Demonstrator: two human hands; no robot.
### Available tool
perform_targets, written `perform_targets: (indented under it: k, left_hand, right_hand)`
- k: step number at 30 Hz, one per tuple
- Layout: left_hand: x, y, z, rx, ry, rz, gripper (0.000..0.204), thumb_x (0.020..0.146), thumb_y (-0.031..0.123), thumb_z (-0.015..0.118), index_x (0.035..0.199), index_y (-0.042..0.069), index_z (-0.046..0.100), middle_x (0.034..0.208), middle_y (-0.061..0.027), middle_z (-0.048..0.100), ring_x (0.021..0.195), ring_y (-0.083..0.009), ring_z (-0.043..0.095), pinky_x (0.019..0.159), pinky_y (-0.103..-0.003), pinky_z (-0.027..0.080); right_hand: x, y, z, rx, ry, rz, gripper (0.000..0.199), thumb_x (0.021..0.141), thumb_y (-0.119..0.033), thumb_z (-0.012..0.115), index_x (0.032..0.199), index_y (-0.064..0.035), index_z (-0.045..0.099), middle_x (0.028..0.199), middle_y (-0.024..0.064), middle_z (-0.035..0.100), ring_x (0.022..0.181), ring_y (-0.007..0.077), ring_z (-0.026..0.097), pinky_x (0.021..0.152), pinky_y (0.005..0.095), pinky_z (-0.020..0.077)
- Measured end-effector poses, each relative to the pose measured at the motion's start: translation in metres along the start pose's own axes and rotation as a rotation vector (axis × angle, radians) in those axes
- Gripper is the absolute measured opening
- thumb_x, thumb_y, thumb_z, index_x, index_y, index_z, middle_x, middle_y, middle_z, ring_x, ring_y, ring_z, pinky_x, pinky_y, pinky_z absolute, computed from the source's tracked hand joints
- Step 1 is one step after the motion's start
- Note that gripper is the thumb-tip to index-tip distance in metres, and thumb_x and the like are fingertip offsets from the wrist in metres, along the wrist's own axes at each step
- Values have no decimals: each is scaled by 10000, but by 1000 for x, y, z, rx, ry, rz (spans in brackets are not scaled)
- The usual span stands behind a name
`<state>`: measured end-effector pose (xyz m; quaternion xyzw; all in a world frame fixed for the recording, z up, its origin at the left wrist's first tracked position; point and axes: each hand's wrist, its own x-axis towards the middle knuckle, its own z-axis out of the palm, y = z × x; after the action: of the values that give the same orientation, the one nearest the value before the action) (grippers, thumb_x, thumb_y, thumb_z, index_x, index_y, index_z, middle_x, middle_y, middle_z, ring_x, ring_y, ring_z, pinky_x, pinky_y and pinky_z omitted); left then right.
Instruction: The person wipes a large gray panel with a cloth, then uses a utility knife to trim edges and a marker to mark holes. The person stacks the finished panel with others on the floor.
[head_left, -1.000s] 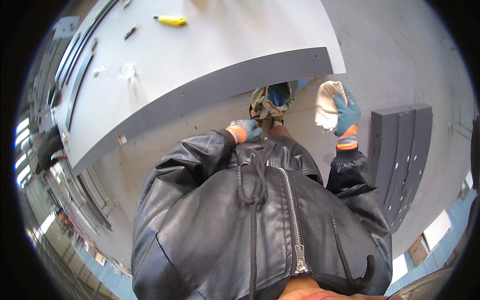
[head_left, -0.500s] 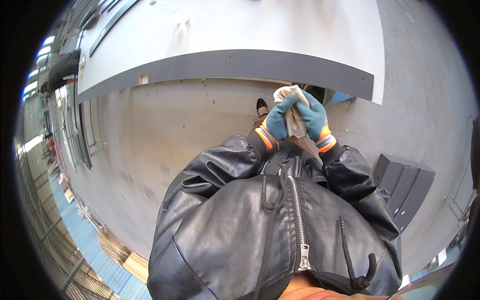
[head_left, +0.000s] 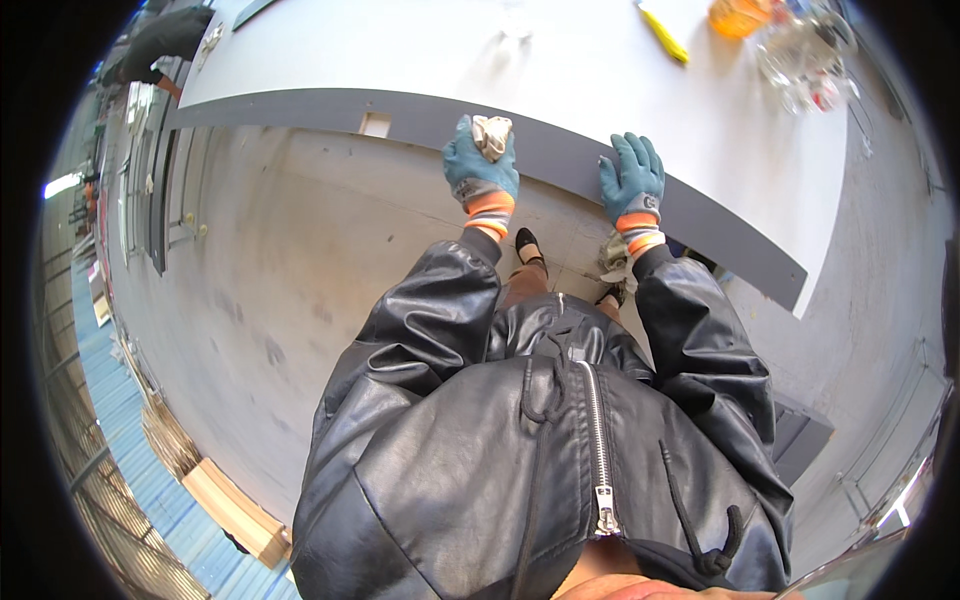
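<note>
My left hand [head_left: 478, 165], in a teal-coated work glove with an orange and grey cuff, grips a crumpled whitish rag [head_left: 491, 137]. It is over the long dark grey board [head_left: 560, 163] that lies along the near edge of the white tabletop [head_left: 590, 85]. Farther right on the same board rests my right hand [head_left: 633, 178], gloved alike, its fingers stretched out and holding nothing. A small pale rectangular notch [head_left: 375, 124] shows in the board left of my left hand.
Toward the far right stand an orange container [head_left: 738, 17], a yellow-handled tool [head_left: 665, 36] and clear plastic bags or bottles [head_left: 805, 60]. Grey panels [head_left: 798, 437] lie on the floor beside my right arm. Another person's arm [head_left: 160, 50] appears far left. Wooden planks [head_left: 235, 510] lie lower left.
My hands, together on the rag before, have parted. The left moved left with the rag onto the board; the right let go and lies flat on it. The view has shifted right.
</note>
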<state>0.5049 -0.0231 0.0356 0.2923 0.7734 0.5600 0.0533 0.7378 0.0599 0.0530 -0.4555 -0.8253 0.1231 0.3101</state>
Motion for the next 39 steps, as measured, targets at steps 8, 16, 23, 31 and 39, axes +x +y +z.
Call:
perform_targets:
  k: [8,16,23,31,39]
  left_hand:
    - [17,-35,-25,918,-282,530,602,911,519,766,1436,259,625,1091,-121,602,976,-345,625,819,-494,511]
    - [66,-44,-29,730,-373,309,216,984,366,665,1115,247,790,855,-91,766,784,-310,760,722,-429,605]
    - [209,-67,-65,494,-198,-305,397,1049,515,574,987,197,802,849,-67,805,728,-270,751,724,-425,590]
    - [241,-60,-81,433,45,-475,563,1027,514,613,766,44,783,717,-139,749,671,-312,731,665,-420,540]
    - [238,-120,-111,825,-119,115,218,977,424,701,1050,246,803,776,-46,735,693,-253,722,657,-414,563]
  right_hand:
    - [4,-12,49,-294,-128,-97,472,1033,-425,588,1375,-112,677,1404,141,665,1371,380,551,1197,534,361]
    - [8,-7,42,-303,-205,-114,480,1036,-348,598,1418,-60,637,1422,176,650,1369,414,547,1185,554,373]
    - [9,-4,38,-310,-230,-112,497,1051,-348,587,1427,-24,623,1431,205,628,1360,438,543,1167,566,381]
    - [15,-12,36,-277,-288,-101,524,1067,-362,557,1432,11,603,1450,221,606,1376,443,524,1169,576,374]
    - [90,-84,83,-33,-313,-285,509,949,-239,699,1416,-43,653,1495,231,581,1412,451,514,1186,582,371]
